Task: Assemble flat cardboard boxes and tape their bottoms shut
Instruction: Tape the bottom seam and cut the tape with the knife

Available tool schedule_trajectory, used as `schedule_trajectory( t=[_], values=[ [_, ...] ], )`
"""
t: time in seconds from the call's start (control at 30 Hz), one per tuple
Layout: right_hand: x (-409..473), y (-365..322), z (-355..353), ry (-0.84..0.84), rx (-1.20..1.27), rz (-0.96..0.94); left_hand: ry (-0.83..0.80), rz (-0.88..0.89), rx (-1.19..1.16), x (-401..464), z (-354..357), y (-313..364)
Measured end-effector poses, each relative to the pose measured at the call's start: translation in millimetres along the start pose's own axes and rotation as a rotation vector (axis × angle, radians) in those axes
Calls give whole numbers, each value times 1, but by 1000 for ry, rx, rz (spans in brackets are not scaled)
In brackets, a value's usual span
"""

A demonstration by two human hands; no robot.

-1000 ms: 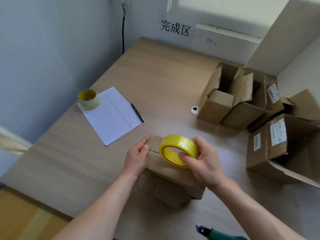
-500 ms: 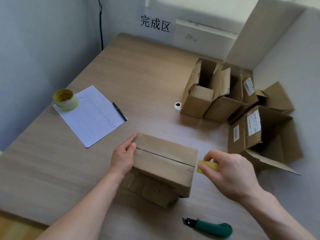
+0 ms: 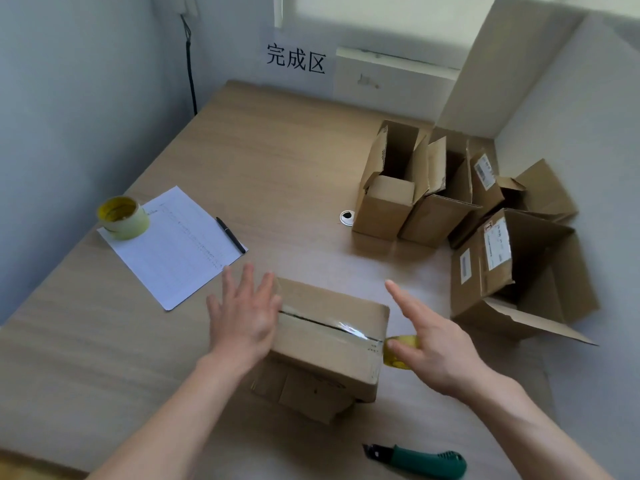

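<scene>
Between your hands sits the upturned brown cardboard box (image 3: 329,337), taped seam running left to right; your spread left hand (image 3: 242,317) covers its near end, your right hand (image 3: 429,344) pinches the yellow tape roll (image 3: 398,351) opposite.

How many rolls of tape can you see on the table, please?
2: one roll stands on the corner of the paper sheet at the left; the other roll, partly hidden by the right hand, sits beside the box.
</scene>
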State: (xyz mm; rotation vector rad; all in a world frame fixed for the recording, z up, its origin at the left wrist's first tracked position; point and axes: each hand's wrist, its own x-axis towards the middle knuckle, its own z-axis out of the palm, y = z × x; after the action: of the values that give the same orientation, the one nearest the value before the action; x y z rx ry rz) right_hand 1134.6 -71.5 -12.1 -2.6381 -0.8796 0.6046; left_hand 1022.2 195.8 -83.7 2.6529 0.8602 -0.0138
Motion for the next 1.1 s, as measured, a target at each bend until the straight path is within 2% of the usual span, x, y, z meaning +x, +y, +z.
schedule_trajectory(
  t=[0.03, 0.1, 0.2, 0.33, 0.43, 0.5, 0.57, 0.7, 0.77, 0.83, 0.9, 0.97, 1.03, 1.1],
  values=[
    [4, 1, -3, -51, -30, -16, -63, 31, 70, -3, -4, 18],
    [10, 0, -6, -140, -89, -35, -164, 180, 57, -23, 3, 66],
    [10, 2, -5, -123, -97, -25, -205, 404, 69, -59, 25, 116],
    [1, 5, 1, -152, 274, 16, -185, 701, 198, -46, 11, 97],
    [9, -2, 6, 6, 365, 65, -301, 919, 169, -25, -11, 88],
    [15, -10, 10, 98, 455, 119, -281, 936, 27, -21, -17, 83],
    [20, -18, 15, 123, 526, 156, -136, 898, -140, -26, -17, 70],
    [22, -25, 23, 107, 539, 179, 225, 693, -313, -47, -4, 45],
    [22, -29, 23, 92, 453, 148, 401, 476, -395, -61, 5, 39],
    [22, -36, 24, 82, 399, 108, 478, 235, -541, -76, 13, 37],
    [24, -43, 26, 74, 391, 97, 428, 21, -759, -93, 20, 39],
    [25, -47, 30, 79, 381, 99, 239, -135, -1046, -105, 21, 47],
    [26, -48, 33, 90, 373, 101, 62, -187, -1260, -110, 24, 53],
    [27, -47, 34, 92, 390, 109, -8, -194, -1273, -110, 25, 59]
  ],
)
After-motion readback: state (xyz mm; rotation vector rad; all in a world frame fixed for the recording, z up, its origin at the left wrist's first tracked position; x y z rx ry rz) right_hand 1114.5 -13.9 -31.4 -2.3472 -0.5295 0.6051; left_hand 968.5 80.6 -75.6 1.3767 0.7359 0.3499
